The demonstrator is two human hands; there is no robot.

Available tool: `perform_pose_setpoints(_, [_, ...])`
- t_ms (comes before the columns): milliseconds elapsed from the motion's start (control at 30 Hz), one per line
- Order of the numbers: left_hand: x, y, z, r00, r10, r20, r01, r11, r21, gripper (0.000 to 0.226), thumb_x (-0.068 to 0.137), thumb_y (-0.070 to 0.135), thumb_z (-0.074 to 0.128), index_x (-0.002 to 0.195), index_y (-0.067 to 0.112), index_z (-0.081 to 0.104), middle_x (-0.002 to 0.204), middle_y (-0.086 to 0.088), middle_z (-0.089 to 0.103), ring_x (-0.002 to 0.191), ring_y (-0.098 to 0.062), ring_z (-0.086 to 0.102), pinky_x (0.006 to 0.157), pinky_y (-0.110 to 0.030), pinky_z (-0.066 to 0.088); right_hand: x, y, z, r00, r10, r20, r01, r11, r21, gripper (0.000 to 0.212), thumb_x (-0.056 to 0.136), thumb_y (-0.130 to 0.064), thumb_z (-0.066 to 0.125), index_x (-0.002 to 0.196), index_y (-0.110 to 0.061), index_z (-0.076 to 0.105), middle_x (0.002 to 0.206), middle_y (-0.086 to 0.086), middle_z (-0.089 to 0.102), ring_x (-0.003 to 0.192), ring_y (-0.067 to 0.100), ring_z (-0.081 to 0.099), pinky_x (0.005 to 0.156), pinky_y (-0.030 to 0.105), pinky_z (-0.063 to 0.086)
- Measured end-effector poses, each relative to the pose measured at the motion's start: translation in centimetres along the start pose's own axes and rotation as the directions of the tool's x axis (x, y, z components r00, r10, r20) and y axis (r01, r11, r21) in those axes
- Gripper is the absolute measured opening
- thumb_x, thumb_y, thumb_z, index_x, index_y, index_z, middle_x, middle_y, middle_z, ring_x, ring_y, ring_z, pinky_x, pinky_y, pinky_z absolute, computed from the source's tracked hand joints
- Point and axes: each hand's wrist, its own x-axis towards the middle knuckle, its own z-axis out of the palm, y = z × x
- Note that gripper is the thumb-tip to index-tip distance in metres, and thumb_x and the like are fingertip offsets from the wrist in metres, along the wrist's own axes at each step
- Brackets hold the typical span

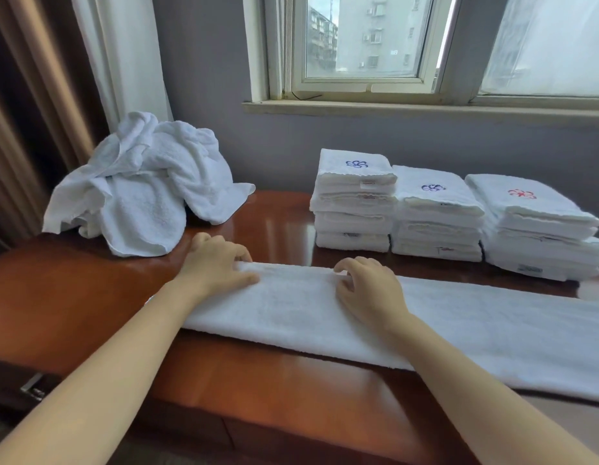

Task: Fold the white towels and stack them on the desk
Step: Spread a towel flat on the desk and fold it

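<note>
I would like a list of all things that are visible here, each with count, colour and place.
long towel: 1, white, laid flat across the desk front
towel heap: 1, white, unfolded, desk rear left
towel stacks: 3, white, folded, desk rear right, below the window
desk: 1, glossy red-brown
window: 1, white frame, on the grey wall
curtains: white and brown, far left
left hand: on the long towel's left end
right hand: on the long towel, near its far edge

Two bare forearms enter from the lower corners of the frame, no sleeves visible up to the picture's edge. The left hand [217,263] and right hand [368,286], at centre frame, carry no rings, watch, bracelets or gloves; fingernails short and unpainted.
</note>
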Motion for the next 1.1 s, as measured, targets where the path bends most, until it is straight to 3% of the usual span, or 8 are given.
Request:
perform_pose_setpoints(167, [0.1, -3.7, 0.9, 0.999, 0.045, -0.030, -0.046, 0.999, -0.026, 0.055, 0.075, 0.080, 0.031, 0.056, 0.031, 0.045, 0.064, 0.010, 0.046, 0.081, -0.013, 0.044, 0.089, -0.034, 0.029, 0.5, -0.5, 0.3, 0.998, 0.025, 0.060, -0.017, 0.992, -0.124, 0.028, 0.092, -0.024, 0.048, 0.115, -0.025, 0.063, 0.102, -0.004, 0.059, 0.100, 0.021, 0.051, 0.075, 0.032, 0.030])
perform_pose_setpoints(300, [-0.5, -4.1, 2.0, 0.996, 0.058, -0.062, -0.063, 0.994, -0.090, 0.047, 0.080, 0.063, 0.021, 0.068, 0.027, 0.048, 0.074, 0.010, 0.046, 0.082, -0.013, 0.043, 0.089, -0.031, 0.026, 1.0, -2.7, 0.9, 0.996, -0.060, 0.071, 0.069, 0.988, -0.136, 0.039, 0.091, -0.013, 0.048, 0.127, -0.025, 0.060, 0.121, -0.005, 0.057, 0.115, 0.020, 0.049, 0.094, 0.032, 0.032])
perform_pose_setpoints(433, [-0.7, -4.3, 2.7, 0.997, 0.020, -0.079, -0.032, 0.987, -0.158, 0.046, 0.076, 0.056, 0.028, 0.084, 0.023, 0.059, 0.091, 0.011, 0.053, 0.091, -0.012, 0.044, 0.089, -0.031, 0.030, 0.2, -5.5, 2.1, 0.960, -0.220, 0.173, 0.206, 0.974, 0.093, 0.037, 0.096, -0.020, 0.043, 0.131, -0.023, 0.058, 0.137, -0.008, 0.052, 0.139, 0.017, 0.036, 0.116, 0.038, 0.018])
perform_pose_setpoints(533, [-0.8, -4.6, 2.8, 0.997, -0.035, -0.076, 0.018, 0.974, -0.225, 0.020, 0.083, 0.045, 0.047, 0.076, 0.028, 0.054, 0.089, 0.014, 0.054, 0.089, -0.010, 0.048, 0.082, -0.030, 0.036, -0.2, -6.2, 3.1, 0.921, -0.198, 0.335, 0.191, 0.980, 0.053, 0.046, 0.101, -0.043, 0.029, 0.144, -0.028, 0.038, 0.155, -0.005, 0.029, 0.148, 0.017, 0.012, 0.120, 0.045, 0.002])
perform_pose_setpoints(667, [-0.9, -5.3, 2.0, 0.982, -0.082, -0.171, 0.039, 0.970, -0.240, 0.031, 0.086, 0.047, 0.064, 0.068, 0.030, 0.047, 0.073, 0.011, 0.054, 0.071, -0.009, 0.050, 0.061, -0.029, 0.035, 0.1, -5.9, 3.2, 0.894, -0.179, 0.412, 0.200, 0.980, -0.008, 0.055, 0.101, -0.051, 0.020, 0.153, -0.034, 0.019, 0.164, -0.003, 0.010, 0.151, 0.020, -0.001, 0.120, 0.049, -0.004])
perform_pose_setpoints(933, [-0.7, -3.1, 1.7, 0.933, -0.071, -0.351, 0.090, 0.995, 0.036, 0.038, 0.084, 0.018, 0.073, 0.120, 0.021, 0.063, 0.117, -0.001, 0.056, 0.116, -0.025, 0.049, 0.108, -0.039, 0.030, -0.3, -5.9, 3.3, 0.923, -0.189, 0.335, 0.196, 0.980, 0.011, 0.054, 0.100, -0.050, 0.026, 0.151, -0.031, 0.026, 0.162, -0.001, 0.018, 0.149, 0.018, 0.007, 0.120, 0.043, 0.001])
perform_pose_setpoints(1033, [-1.1, 0.9, 2.5, 0.991, -0.003, -0.136, -0.040, 0.949, -0.312, 0.036, 0.096, 0.024, 0.058, 0.132, 0.024, 0.059, 0.137, 0.003, 0.054, 0.131, -0.019, 0.046, 0.111, -0.034, 0.032, 0.0, -5.7, 3.0, 0.909, -0.217, 0.355, 0.215, 0.976, 0.045, 0.051, 0.104, -0.039, 0.026, 0.153, -0.026, 0.027, 0.162, -0.002, 0.019, 0.150, 0.015, 0.009, 0.121, 0.040, 0.003])
perform_pose_setpoints(1100, [-1.5, 2.8, 3.9, 0.989, -0.013, 0.146, 0.044, 0.976, -0.213, 0.050, 0.102, 0.045, 0.038, 0.150, 0.030, 0.037, 0.159, 0.004, 0.031, 0.148, -0.016, 0.023, 0.120, -0.034, 0.015, 0.1, -5.1, 2.3, 0.905, -0.220, 0.364, 0.201, 0.976, 0.088, 0.049, 0.105, -0.032, 0.028, 0.153, -0.022, 0.029, 0.162, -0.003, 0.022, 0.149, 0.012, 0.011, 0.119, 0.032, 0.003])
